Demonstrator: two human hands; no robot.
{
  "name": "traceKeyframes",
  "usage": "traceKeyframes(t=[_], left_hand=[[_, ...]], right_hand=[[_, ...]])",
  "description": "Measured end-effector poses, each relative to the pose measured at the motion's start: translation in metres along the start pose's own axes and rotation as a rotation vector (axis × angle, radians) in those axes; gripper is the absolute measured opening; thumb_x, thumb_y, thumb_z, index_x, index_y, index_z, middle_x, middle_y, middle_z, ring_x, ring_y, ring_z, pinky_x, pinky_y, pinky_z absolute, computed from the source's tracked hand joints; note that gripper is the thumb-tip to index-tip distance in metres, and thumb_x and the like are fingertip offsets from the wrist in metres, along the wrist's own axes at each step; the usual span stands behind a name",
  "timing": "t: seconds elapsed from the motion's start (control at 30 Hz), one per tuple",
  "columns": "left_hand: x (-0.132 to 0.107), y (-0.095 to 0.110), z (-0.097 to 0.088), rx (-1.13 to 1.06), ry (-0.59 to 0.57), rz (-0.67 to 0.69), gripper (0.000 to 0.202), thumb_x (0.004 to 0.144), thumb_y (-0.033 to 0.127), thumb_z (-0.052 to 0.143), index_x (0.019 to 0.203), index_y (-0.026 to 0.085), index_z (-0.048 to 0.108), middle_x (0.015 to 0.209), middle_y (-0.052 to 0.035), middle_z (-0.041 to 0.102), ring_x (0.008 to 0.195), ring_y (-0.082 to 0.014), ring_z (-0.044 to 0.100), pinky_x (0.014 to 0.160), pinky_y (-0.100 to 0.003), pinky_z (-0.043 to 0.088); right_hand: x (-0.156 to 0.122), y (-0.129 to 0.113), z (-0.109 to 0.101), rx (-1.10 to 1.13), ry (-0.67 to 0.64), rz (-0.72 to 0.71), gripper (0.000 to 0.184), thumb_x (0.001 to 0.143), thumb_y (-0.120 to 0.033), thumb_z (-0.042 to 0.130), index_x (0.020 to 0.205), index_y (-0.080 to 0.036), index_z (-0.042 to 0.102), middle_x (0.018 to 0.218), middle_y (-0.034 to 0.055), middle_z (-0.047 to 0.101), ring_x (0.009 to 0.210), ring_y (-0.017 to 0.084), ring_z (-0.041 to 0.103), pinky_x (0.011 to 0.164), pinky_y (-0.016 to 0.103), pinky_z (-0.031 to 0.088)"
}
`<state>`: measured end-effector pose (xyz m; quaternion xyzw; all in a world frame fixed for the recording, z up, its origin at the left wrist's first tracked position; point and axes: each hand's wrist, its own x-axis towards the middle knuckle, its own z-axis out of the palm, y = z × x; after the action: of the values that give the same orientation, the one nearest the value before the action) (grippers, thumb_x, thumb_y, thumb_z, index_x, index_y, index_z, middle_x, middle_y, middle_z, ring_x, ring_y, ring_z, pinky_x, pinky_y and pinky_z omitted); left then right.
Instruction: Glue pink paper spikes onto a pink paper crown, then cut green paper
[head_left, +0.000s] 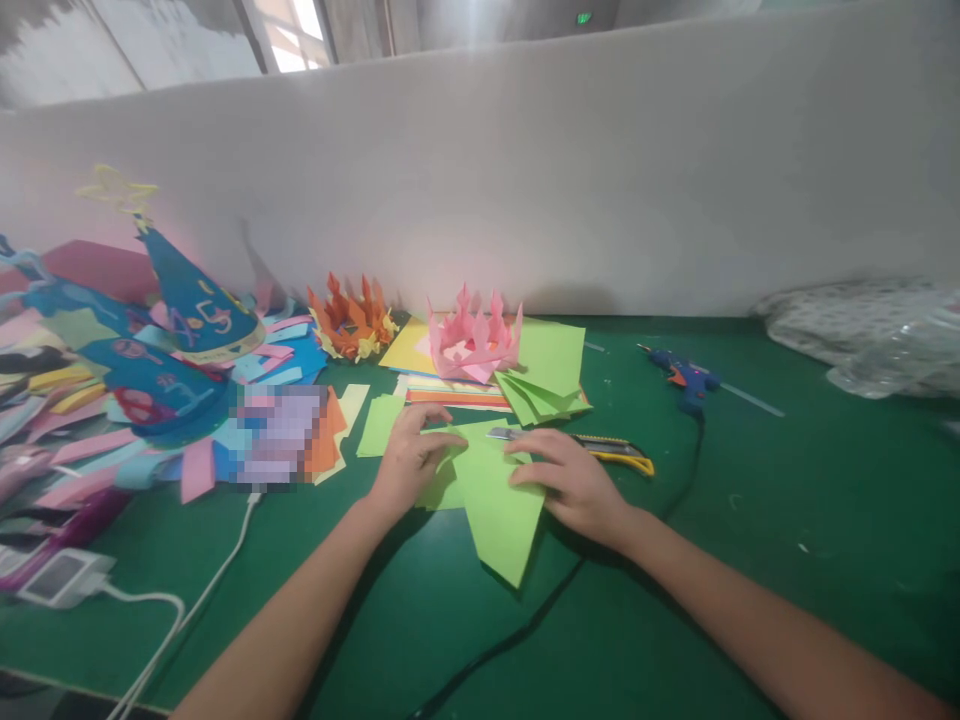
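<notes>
A folded sheet of light green paper (501, 510), pointed at its lower end, is between my two hands. My left hand (409, 460) is closed, with thumb and fingers at the paper's upper left edge. My right hand (574, 485) has bent fingers on the paper's right side and grips it there; part of that grip is hidden. Just beyond the right hand lies a yellow and black utility knife (619, 452), its blade end over the paper's top edge. Another green piece (442, 485) shows beneath my left hand.
A pink paper crown (476, 345) stands on stacked coloured paper, with green sheets (551, 365) beside it. An orange crown (349, 320), blue party hats (199, 300) and paper strips fill the left. At right lies a blue glue gun (686, 380); its black cord (517, 640) crosses the green table.
</notes>
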<state>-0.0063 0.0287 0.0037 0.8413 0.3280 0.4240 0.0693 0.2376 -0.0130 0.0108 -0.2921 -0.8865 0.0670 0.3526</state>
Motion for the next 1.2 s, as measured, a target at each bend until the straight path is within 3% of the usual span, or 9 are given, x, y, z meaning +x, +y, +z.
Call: traceKeyframes(t=[0.2, 0.33, 0.8, 0.97, 1.2], left_hand=[[-0.003, -0.001, 0.007, 0.075, -0.072, -0.034, 0.034, 0.081, 0.003, 0.041, 0.084, 0.020, 0.070, 0.103, -0.0092, 0.049, 0.092, -0.0180, 0.048, 0.076, -0.035, 0.047], [-0.003, -0.001, 0.010, 0.060, -0.138, -0.051, 0.031, 0.085, 0.007, 0.040, 0.081, 0.017, 0.069, 0.086, -0.0071, 0.050, 0.081, -0.0158, 0.050, 0.068, -0.029, 0.048], [-0.001, -0.005, 0.011, 0.192, -0.150, -0.158, 0.022, 0.086, 0.017, 0.046, 0.087, 0.015, 0.068, 0.085, -0.0085, 0.055, 0.082, -0.0182, 0.053, 0.072, -0.033, 0.048], [-0.002, -0.002, 0.006, 0.115, -0.104, -0.242, 0.025, 0.085, 0.018, 0.048, 0.107, 0.015, 0.060, 0.096, -0.0095, 0.056, 0.088, -0.0184, 0.056, 0.079, -0.035, 0.048], [-0.001, 0.017, -0.003, -0.114, -0.414, -0.106, 0.014, 0.084, 0.023, 0.052, 0.091, 0.019, 0.063, 0.089, -0.0054, 0.062, 0.082, -0.0152, 0.058, 0.073, -0.028, 0.048]], right_hand=[[-0.001, 0.000, 0.004, -0.001, -0.169, -0.101, 0.031, 0.085, -0.006, 0.041, 0.100, -0.022, 0.062, 0.105, 0.0065, 0.064, 0.097, 0.017, 0.056, 0.084, 0.034, 0.046], [-0.002, 0.000, 0.005, 0.016, -0.214, -0.125, 0.032, 0.088, -0.008, 0.037, 0.104, -0.020, 0.061, 0.102, 0.0061, 0.067, 0.094, 0.016, 0.058, 0.084, 0.033, 0.048], [-0.004, -0.001, 0.010, -0.049, -0.336, -0.174, 0.025, 0.089, -0.013, 0.040, 0.096, -0.018, 0.063, 0.100, 0.0058, 0.068, 0.091, 0.017, 0.058, 0.080, 0.032, 0.047], [-0.001, -0.003, 0.010, -0.041, -0.334, -0.161, 0.025, 0.090, -0.014, 0.040, 0.097, -0.019, 0.063, 0.098, 0.0068, 0.067, 0.093, 0.017, 0.056, 0.081, 0.032, 0.045], [0.000, -0.003, 0.007, -0.084, -0.285, -0.105, 0.024, 0.091, -0.018, 0.042, 0.093, -0.020, 0.065, 0.085, 0.0069, 0.064, 0.081, 0.016, 0.055, 0.072, 0.030, 0.043]])
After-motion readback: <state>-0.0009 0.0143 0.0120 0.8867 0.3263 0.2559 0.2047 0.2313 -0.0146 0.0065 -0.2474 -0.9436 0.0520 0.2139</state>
